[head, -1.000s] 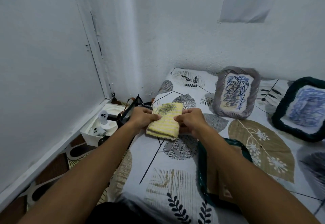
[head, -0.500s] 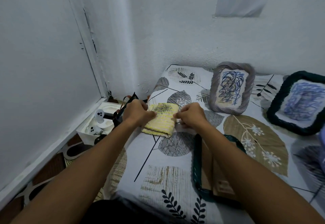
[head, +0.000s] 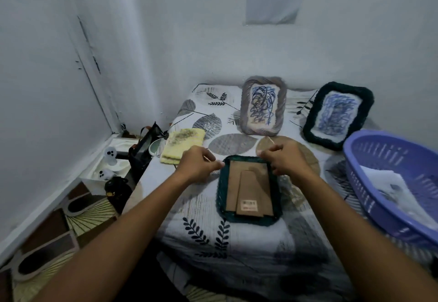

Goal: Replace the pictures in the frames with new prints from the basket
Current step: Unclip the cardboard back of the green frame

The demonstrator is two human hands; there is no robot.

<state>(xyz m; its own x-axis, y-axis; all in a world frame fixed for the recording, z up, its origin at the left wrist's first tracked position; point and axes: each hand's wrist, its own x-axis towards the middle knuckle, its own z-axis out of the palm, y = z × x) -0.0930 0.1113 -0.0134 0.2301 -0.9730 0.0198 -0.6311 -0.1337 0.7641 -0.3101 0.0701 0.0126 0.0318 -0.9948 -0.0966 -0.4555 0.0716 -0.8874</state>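
A dark green woven frame [head: 249, 189] lies face down on the leaf-print bed, its brown cardboard back and stand showing. My left hand [head: 198, 164] has its curled fingers on the frame's upper left corner. My right hand [head: 285, 157] curls over the upper right corner. A grey frame [head: 262, 105] and a second dark green frame [head: 339, 114] lean on the back wall, each with a blue scribble picture. A purple basket [head: 369, 197] at the right holds white prints [head: 385, 179].
A folded yellow cloth [head: 182, 146] with a dirty patch lies at the bed's left edge. Beyond that edge are a black bag [head: 142, 150] and a white box [head: 113, 162] on the floor. Walls close the left and the back.
Both hands let go of the yellow cloth, which now lies on the bed, and moved right to the face-down green frame. The view shifted so the basket came into sight.
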